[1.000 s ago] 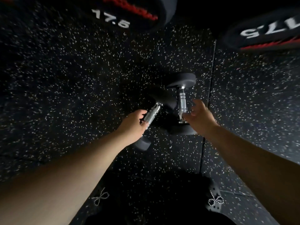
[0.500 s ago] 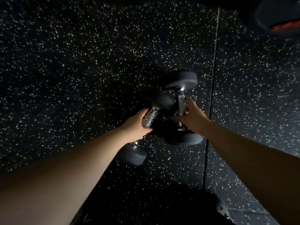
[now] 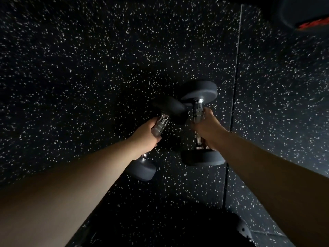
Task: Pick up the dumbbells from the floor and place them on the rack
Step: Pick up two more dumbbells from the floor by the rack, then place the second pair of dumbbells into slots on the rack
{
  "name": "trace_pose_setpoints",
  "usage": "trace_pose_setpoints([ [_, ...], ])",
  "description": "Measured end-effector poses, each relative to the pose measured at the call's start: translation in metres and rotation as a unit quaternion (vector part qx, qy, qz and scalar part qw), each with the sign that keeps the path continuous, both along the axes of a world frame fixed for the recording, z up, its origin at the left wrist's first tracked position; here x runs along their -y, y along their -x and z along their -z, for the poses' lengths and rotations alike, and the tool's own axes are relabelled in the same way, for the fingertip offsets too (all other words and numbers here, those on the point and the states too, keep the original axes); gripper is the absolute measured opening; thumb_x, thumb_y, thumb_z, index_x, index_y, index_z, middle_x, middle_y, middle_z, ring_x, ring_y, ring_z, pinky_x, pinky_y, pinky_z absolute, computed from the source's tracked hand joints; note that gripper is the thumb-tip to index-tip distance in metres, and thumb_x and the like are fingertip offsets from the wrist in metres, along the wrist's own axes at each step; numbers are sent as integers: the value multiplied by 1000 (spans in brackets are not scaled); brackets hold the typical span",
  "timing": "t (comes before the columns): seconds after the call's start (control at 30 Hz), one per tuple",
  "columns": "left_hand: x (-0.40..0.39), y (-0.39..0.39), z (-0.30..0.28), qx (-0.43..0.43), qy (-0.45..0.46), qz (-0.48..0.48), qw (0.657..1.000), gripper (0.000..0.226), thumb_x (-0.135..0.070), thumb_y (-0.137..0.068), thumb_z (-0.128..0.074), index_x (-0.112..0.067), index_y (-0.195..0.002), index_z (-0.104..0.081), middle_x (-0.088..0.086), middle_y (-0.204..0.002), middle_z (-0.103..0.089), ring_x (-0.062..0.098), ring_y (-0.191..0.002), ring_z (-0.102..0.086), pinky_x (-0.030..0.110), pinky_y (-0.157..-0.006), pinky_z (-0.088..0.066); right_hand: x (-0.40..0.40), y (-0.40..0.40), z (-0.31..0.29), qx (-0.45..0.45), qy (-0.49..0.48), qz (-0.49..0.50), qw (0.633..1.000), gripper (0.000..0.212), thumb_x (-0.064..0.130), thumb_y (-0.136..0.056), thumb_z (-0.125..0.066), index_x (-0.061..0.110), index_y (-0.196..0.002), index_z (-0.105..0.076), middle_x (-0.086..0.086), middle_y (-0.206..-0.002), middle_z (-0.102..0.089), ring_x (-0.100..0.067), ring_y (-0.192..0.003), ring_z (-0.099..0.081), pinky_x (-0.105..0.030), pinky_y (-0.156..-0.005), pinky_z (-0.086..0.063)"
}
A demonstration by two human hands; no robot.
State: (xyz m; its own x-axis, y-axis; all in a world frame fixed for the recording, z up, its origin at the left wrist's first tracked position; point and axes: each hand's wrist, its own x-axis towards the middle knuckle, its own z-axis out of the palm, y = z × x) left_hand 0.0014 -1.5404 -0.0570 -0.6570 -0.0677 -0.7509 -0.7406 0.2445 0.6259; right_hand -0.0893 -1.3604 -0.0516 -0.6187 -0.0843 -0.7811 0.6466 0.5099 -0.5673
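Note:
Two small dumbbells with dark rubber heads and chrome handles are in the middle of the view, over the speckled black floor. My left hand (image 3: pixel 146 135) is closed around the handle of the left dumbbell (image 3: pixel 141 169), which slants from lower left to upper right. My right hand (image 3: pixel 207 130) grips the handle of the right dumbbell (image 3: pixel 199 90), which runs nearly straight away from me. The far head of the left dumbbell sits against the right one's handle. The rack is out of sight.
The rubber floor (image 3: pixel 89 68) has a seam (image 3: pixel 235 77) running away from me just right of the dumbbells. A large black dumbbell head with red lettering (image 3: pixel 306 13) fills the top right corner. My dark shoes (image 3: pixel 178 229) show at the bottom.
My right hand went from open beside the right dumbbell's handle to closed around it. My left hand tightened on its handle. Both dumbbells have come closer to me, and the 17.5 weights left the view.

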Motion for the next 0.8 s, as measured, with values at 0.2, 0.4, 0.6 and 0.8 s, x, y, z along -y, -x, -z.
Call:
trace_pose_setpoints([
  [0.2,-1,-18,-48,18,-20,-86,996,60,-3,-87,-57,-34,-135,-39,-3,-95,-60,12,-75,-61,14,-48,-46,-3,-27,-51,0,22,15,1000,63,-8,-81,-54,28,-129,-35,-2,-90,-56,-16,-77,-51,-31,-61,-43],
  [0.4,-8,-42,-150,-4,-35,-152,988,53,0,-86,-57,-49,-106,-52,-5,-92,-64,12,-71,-62,14,-48,-47,-7,-46,-153,0,28,18,999,63,-2,-85,-55,35,-132,-33,0,-91,-59,-15,-74,-51,-32,-64,-43],
  [0.6,-8,-67,-276,6,-54,-174,983,59,-1,-86,-58,-43,-126,-46,-6,-106,-65,12,-78,-65,22,-60,-47,-15,-72,-279,30,35,20,999,72,-2,-87,-55,37,-139,-25,4,-108,-56,-15,-85,-54,-29,-66,-45],
  [0.8,3,-70,-401,-4,-56,-181,982,47,-3,-88,-56,-40,-116,-54,-3,-88,-65,4,-64,-62,23,-61,-46,-20,-88,-405,47,53,29,997,69,-8,-85,-52,27,-140,-29,-5,-108,-59,-18,-85,-54,-28,-63,-45],
])
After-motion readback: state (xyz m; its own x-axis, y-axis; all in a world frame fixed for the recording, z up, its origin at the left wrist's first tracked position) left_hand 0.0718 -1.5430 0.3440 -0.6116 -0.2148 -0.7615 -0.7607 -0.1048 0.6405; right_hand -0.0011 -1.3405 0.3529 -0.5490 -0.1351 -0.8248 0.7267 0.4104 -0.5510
